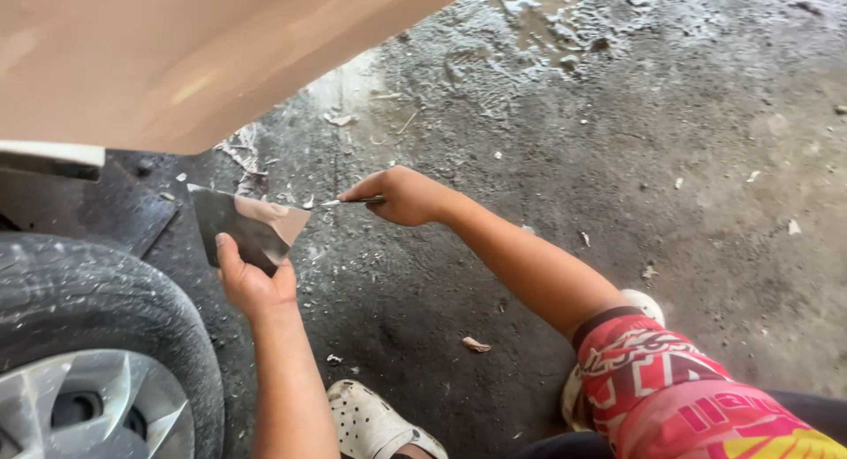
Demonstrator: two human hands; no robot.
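My left hand [250, 281] grips a flat dark metal plate [238, 227] by its lower edge; a smear of beige filler covers the plate's right corner. My right hand [401, 195] is closed on the handle of a thin metal spatula [340, 202], whose blade tip points left toward the beige smear, just short of the plate's edge. Both hands hover above the rough concrete floor [618, 141], right under a beige car body panel [176, 53].
A car tyre with a silver hubcap [88, 353] and a black mud flap [79, 207] stand at the left. Dried filler chips litter the floor. My white perforated shoes [375, 424] and a red patterned sleeve [670, 388] fill the bottom.
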